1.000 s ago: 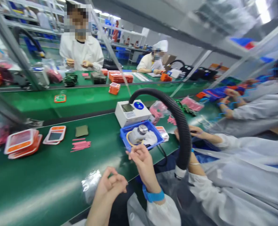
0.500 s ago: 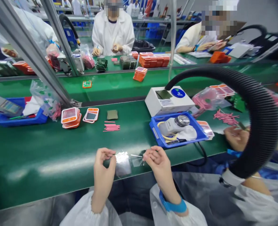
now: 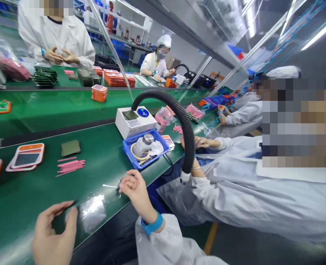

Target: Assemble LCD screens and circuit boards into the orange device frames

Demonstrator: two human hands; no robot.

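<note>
My left hand (image 3: 56,233) is low at the left, thumb and fingers curved toward each other round a small dark piece hard to make out. Right beside it a clear plastic film (image 3: 93,212) lies on the green bench (image 3: 96,176), catching the light. My right hand (image 3: 133,187), with a blue band at the wrist, pinches a small dark thing near the bench edge; a thin white strip (image 3: 110,186) sticks out to its left. Beyond the hands lie pink strips (image 3: 71,166), a stack of olive squares (image 3: 70,148) and orange-rimmed frames (image 3: 27,157).
A blue tray (image 3: 131,158) holds a bottle and a yellow ring. Behind it stands a white box (image 3: 135,123). A black ribbed hose (image 3: 186,129) arches over the bench at the right. Co-workers in white coats sit opposite and to the right (image 3: 234,173).
The view has swung to the right, showing more co-workers there. My left hand now appears lower and larger at the left. Both hands keep nearly the same finger poses.
</note>
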